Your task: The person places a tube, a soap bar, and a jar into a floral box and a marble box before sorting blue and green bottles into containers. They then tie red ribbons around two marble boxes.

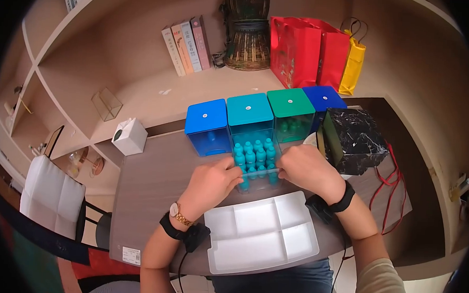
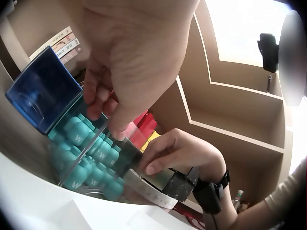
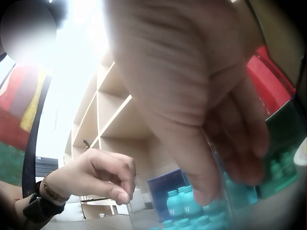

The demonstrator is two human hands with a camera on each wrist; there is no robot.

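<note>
Since the left hand (image 1: 209, 181) and right hand (image 1: 308, 167) pinch the clear bin (image 1: 265, 183) only near its front corners, just before the teal-lidded box (image 1: 251, 117), uneven pulling could tilt it and topple the teal bottles (image 1: 250, 157) (some marked W).

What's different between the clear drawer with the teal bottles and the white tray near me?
The clear drawer is see-through, while the white tray looks solid white. The drawer is packed with teal bottles; no bottles sit in the tray's divided compartments. Your left hand and right hand grip the drawer, but neither touches the tray. Both are open on top.
</note>
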